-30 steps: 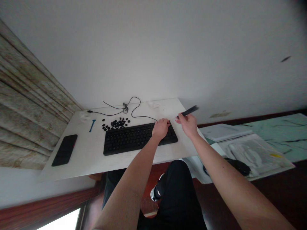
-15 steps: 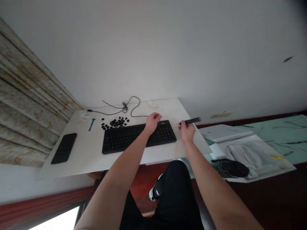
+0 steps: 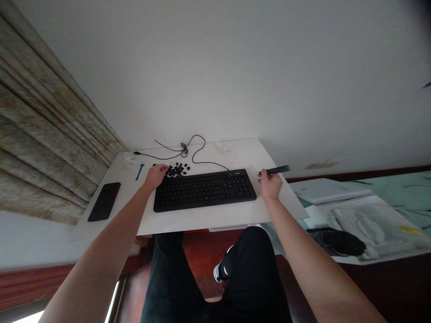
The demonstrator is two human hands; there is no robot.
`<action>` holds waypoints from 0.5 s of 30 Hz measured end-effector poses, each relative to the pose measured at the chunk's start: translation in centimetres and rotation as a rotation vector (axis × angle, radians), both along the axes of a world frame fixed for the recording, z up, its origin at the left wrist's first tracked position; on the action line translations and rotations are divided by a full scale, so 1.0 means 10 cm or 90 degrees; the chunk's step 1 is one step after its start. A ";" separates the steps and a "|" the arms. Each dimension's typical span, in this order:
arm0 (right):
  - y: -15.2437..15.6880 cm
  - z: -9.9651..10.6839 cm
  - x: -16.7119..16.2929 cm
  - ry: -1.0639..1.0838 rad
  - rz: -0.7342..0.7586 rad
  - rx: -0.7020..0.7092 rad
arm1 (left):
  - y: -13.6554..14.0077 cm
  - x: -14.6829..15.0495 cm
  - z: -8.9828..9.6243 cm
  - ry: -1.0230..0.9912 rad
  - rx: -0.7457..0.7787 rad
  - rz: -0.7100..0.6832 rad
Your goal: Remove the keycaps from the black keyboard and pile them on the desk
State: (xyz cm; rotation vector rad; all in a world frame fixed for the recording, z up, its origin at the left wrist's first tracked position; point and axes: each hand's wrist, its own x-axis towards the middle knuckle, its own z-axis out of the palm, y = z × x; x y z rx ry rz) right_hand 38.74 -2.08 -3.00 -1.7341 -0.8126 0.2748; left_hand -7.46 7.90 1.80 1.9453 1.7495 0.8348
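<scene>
My left hand (image 3: 156, 175) is at the left side of a pile of loose black keycaps (image 3: 177, 169), its fingers drawn together. Whether a keycap is between its fingertips is too small to tell. Just in front of the pile lies a black keyboard (image 3: 205, 190), lengthwise on the white table. Beyond the keyboard's right end, my right hand (image 3: 270, 184) is closed around a black brush (image 3: 280, 169), whose dark bristle end points right.
A blue tool (image 3: 139, 172) and a black phone (image 3: 104, 202) lie on the left of the white table (image 3: 202, 220). The keyboard's cable (image 3: 198, 154) loops along the back, near the wall. To the right, a lower surface holds papers (image 3: 332, 190) and a black object (image 3: 338, 241).
My left hand has moved left from above the keyboard to the keycap pile. My right hand still holds the brush. The whole view has shifted slightly.
</scene>
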 end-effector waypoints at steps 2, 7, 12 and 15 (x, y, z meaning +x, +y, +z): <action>0.01 -0.01 0.01 -0.002 0.003 -0.009 | -0.03 -0.09 -0.02 0.007 0.000 0.001; 0.00 0.02 -0.01 -0.004 0.003 -0.020 | -0.07 -0.09 -0.05 0.016 0.028 -0.011; -0.02 0.04 -0.02 0.002 0.000 -0.012 | -0.26 -0.08 -0.07 -0.011 0.126 0.026; -0.01 0.02 -0.01 0.009 0.001 -0.002 | -0.51 -0.15 -0.10 -0.073 0.131 0.089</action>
